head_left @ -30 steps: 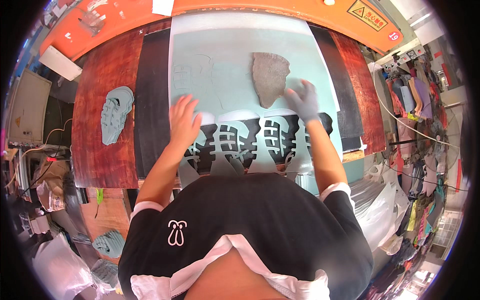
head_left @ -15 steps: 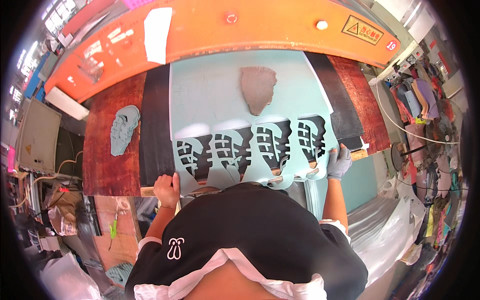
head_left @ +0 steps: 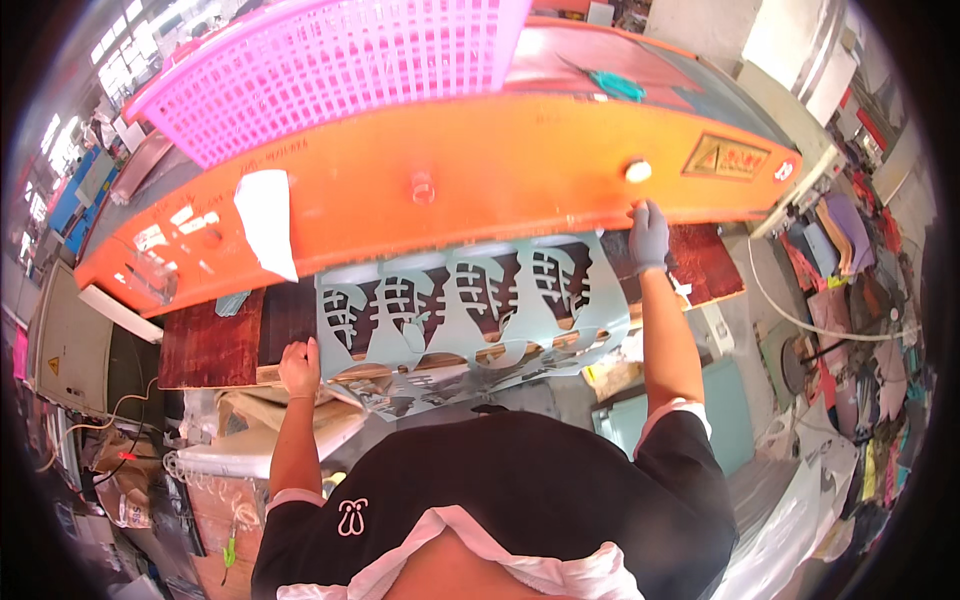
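A teal sheet (head_left: pixel 460 300) with several cut-out shapes lies on the dark board under an orange press beam (head_left: pixel 480 185); its near edge hangs over the front of the board. My left hand (head_left: pixel 300 367), bare, rests at the sheet's front left corner on the board edge, fingers together; a grip cannot be made out. My right hand (head_left: pixel 650 235), in a grey glove, reaches up to the beam's lower edge just below a white button (head_left: pixel 637 171), fingers stretched and holding nothing.
A pink plastic basket (head_left: pixel 340 70) sits on top of the press. A white paper (head_left: pixel 265 220) hangs on the beam. The brown board (head_left: pixel 210 345) extends left, beside a beige box (head_left: pixel 70 340). Coloured material pieces (head_left: pixel 850 240) hang at the right.
The sheet has slid toward me and over the front edge. My right hand left the sheet's corner and rose to the beam. My view tilted up; the basket came into sight.
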Demonstrator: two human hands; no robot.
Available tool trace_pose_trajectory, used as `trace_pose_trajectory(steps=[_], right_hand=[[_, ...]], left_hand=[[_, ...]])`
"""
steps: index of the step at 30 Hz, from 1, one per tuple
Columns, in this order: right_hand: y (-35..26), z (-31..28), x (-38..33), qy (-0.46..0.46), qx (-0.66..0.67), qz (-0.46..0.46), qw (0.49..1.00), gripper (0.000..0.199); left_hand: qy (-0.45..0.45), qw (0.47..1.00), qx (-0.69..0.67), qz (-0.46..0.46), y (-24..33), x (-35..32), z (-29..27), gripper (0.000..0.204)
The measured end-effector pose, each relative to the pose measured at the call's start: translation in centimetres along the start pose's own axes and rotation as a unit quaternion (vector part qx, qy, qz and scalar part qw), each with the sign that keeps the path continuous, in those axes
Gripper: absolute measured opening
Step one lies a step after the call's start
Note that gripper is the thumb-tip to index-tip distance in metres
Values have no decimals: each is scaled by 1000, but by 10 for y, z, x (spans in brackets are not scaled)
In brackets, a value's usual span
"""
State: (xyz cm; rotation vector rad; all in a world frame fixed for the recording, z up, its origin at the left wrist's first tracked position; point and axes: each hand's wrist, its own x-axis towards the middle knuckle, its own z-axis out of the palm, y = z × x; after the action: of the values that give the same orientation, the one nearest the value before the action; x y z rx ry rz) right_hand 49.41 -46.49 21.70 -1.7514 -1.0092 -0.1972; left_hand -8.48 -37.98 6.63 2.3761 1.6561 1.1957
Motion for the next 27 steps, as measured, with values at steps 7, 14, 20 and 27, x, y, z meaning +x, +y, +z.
trace_pose_trajectory(steps=[7, 14, 20, 27], right_hand=[[117, -5, -60, -124, -7, -5, 992, 34], [158, 1, -99, -175, -297, -121, 931, 23], [165, 3, -96, -173, -272, -144, 936, 31], [169, 13, -79, -193, -294, -87, 932, 38]], left_hand=[[-1, 993, 106, -51, -23, 6, 39, 37], [43, 998, 53, -13, -36, 10, 49, 27], [34, 989, 140, -28, -35, 6, 42, 31], [-46, 989, 136, -19, -40, 26, 51, 40]])
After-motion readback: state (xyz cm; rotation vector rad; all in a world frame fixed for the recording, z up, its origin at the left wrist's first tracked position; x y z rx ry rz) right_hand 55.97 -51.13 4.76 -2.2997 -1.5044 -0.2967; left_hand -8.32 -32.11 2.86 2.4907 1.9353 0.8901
